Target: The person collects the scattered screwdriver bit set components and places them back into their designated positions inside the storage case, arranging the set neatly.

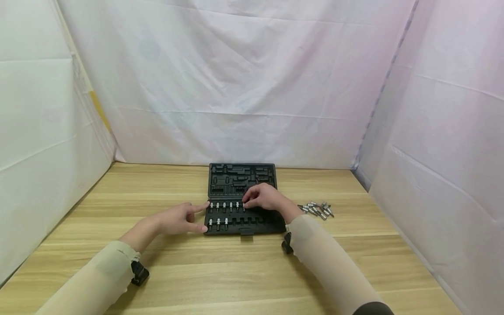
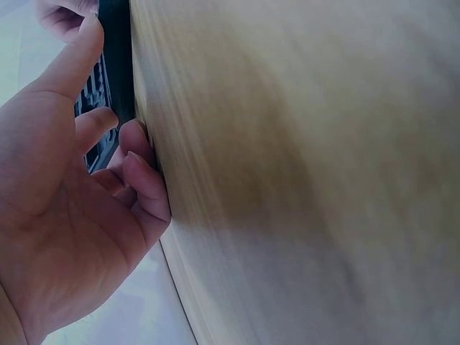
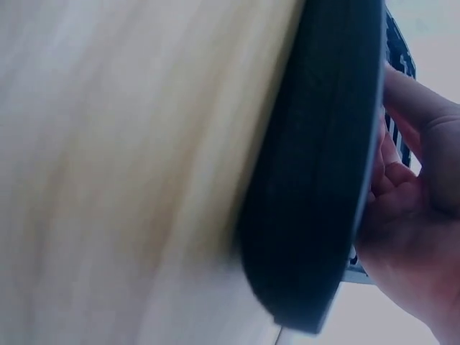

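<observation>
In the head view, the right hand (image 1: 265,197) narrowly pinches 1 bit (image 1: 243,207) at the back row of the case (image 1: 271,228). Left of the pinch sit 5 bits (image 1: 224,205); left and nearer the person, 3 bits (image 1: 218,222). Loose bits (image 1: 313,211) lie right of the grip on the table (image 1: 220,271). The left hand (image 1: 179,219) spreads thumb and index finger wide against the case's left edge.

In the left wrist view, its last fingers curl.

In the right wrist view, the case hides the pinching fingertips.

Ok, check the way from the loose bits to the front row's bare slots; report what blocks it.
In the head view, the right wrist crosses the line from the loose bits to the bare slots in the black case. Nothing else visible does, bar the case's rim.
</observation>
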Demonstrator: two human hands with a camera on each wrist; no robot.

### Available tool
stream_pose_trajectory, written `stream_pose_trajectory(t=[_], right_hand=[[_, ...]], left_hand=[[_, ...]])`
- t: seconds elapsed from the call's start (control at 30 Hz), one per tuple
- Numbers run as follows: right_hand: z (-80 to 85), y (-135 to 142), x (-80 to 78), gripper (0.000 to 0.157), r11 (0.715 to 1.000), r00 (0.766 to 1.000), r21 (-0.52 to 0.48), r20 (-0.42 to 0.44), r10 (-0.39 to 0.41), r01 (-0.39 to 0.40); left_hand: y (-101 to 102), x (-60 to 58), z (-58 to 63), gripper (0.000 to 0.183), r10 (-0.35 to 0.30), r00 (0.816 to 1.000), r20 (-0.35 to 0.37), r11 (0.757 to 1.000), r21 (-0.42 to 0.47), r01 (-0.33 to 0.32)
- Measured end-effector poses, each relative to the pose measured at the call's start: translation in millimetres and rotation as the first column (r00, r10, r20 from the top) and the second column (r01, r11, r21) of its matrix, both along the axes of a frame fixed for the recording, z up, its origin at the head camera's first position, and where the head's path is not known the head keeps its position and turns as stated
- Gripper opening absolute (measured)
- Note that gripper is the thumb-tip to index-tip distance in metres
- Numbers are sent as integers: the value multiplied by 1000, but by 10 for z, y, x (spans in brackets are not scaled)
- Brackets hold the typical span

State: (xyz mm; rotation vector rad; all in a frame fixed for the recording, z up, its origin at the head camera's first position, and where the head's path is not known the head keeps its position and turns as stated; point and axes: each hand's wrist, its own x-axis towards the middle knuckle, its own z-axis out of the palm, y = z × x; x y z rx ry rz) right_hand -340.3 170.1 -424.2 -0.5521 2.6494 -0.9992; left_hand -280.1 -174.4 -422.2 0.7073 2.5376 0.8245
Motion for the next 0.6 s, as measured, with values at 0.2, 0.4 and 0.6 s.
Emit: stream_pose_trajectory(t=[0.2, 0.4, 0.6], right_hand=[[30, 90, 39, 16, 997, 1000, -69, -9, 20, -21], [162, 271, 109, 25, 994, 999, -106, -22, 23, -26], [267, 549, 187, 33, 995, 1000, -102, -11, -12, 11]], left_hand=[[-3, 7, -1, 94, -6, 1000, 1, 1000, 0, 6], [6, 8, 3, 94, -5, 1000, 4, 1000, 0, 5], [6, -2, 1, 94, -5, 1000, 1, 1000, -2, 5]])
